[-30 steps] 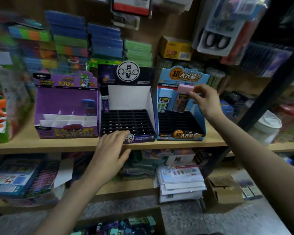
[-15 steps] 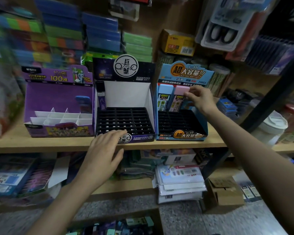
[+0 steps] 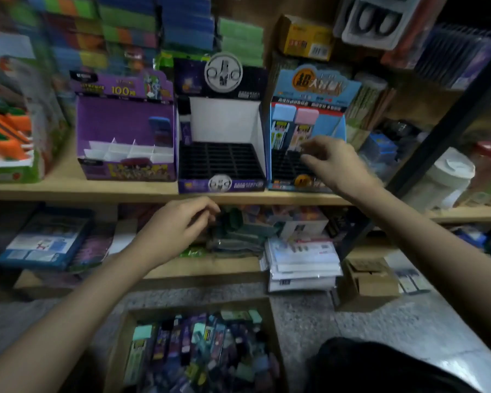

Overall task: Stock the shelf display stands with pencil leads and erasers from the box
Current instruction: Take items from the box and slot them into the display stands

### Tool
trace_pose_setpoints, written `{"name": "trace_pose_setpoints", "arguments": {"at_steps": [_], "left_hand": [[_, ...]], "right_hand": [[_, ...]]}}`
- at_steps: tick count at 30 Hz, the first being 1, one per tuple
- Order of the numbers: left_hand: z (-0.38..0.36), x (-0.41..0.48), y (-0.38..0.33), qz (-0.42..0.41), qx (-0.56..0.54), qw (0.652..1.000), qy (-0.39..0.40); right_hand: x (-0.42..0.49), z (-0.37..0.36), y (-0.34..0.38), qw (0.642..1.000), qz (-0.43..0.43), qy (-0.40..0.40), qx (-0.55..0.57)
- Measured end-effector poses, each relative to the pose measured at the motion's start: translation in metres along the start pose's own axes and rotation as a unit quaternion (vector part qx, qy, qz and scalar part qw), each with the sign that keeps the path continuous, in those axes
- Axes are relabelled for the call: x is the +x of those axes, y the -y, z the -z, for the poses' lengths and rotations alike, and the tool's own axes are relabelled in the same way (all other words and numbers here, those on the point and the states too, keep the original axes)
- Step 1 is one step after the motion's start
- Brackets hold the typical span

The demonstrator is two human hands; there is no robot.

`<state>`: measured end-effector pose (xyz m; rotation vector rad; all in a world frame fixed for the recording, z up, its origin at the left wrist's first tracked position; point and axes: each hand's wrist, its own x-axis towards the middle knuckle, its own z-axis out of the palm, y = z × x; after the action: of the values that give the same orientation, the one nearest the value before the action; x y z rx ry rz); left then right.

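Nearest, on the floor: open cardboard box [image 3: 119, 344], packed with a jumble of lead cases and erasers [image 3: 199, 344], mostly purple, teal and black; details blurred.

Above it, left hand [image 3: 179, 222] hangs in front of the shelf [image 3: 68, 190] edge, below the black stand. Fingers loosely curled, nothing visibly held.

Right hand [image 3: 332, 163] is over the front of the blue stand [image 3: 312, 83], fingers spread and bent, thumb apart from them; empty as far as the blur allows.

On the shelf, three stands side by side, touching. Blue stand at right: two cases upright in its back row, one blue-capped [image 3: 282, 126], one pink-capped [image 3: 305, 129], just beside each other; the rest of its grid bare. Black stand [image 3: 221, 171] in the middle: one dark case [image 3: 185, 129] upright at back left. Purple stand [image 3: 125, 120] at left: white dividers, one blue-topped item [image 3: 160, 131] at back right.
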<state>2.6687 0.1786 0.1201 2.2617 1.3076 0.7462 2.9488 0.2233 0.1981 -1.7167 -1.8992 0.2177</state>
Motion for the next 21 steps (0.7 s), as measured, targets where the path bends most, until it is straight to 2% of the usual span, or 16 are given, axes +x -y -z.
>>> {"name": "trace_pose_setpoints", "arguments": {"at_steps": [2, 5, 7, 10, 12, 16, 21], "left_hand": [[-0.015, -0.018, 0.013, 0.024, 0.027, 0.996, 0.087], [-0.049, -0.056, 0.046, 0.105, 0.01, 0.972, 0.21], [-0.077, -0.09, 0.074, 0.173, -0.013, 0.956, 0.235], [-0.122, -0.151, 0.116, 0.281, -0.041, 0.93, 0.234], [-0.152, -0.19, 0.134, 0.332, -0.065, 0.912, 0.231], [-0.202, -0.245, 0.151, 0.428, -0.124, 0.879, 0.169], [-0.233, -0.258, 0.163, 0.477, -0.127, 0.867, 0.072]], "right_hand": [[-0.04, -0.014, 0.02, 0.992, 0.043, 0.114, 0.012], [-0.093, -0.057, 0.031, 0.96, 0.096, 0.263, -0.006], [-0.127, -0.098, 0.023, 0.939, 0.092, 0.328, -0.037], [-0.173, -0.16, -0.006, 0.906, 0.022, 0.417, -0.075], [-0.201, -0.192, -0.028, 0.892, -0.053, 0.445, -0.057], [-0.255, -0.245, -0.056, 0.883, -0.221, 0.414, 0.023], [-0.306, -0.31, -0.058, 0.855, -0.289, 0.424, 0.076]]}}
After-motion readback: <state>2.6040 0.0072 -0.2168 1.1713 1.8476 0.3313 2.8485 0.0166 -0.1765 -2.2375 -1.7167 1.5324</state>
